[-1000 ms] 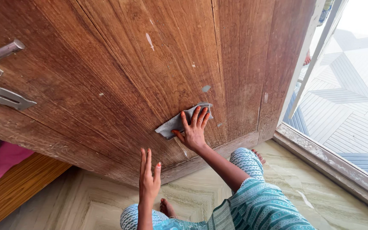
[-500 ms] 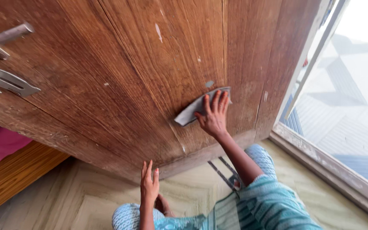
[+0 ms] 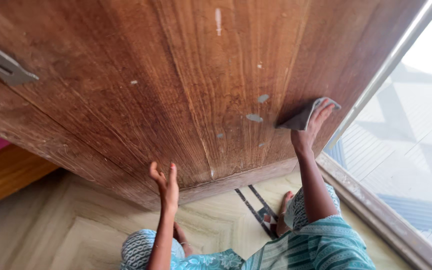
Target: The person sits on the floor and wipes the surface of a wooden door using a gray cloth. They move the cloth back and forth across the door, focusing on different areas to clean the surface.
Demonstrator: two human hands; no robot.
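Right hand (image 3: pixel 310 131) flat, fingers spread, pressing grey cloth (image 3: pixel 300 118) against wooden door (image 3: pixel 141 95) near its right edge, low down. Left hand (image 3: pixel 165 185) open, holding nothing, fingertips at door's bottom rail

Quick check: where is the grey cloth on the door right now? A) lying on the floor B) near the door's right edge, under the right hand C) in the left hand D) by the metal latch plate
B: the right hand presses the grey cloth flat on the wooden door near its right edge; the left hand is empty, lower down.
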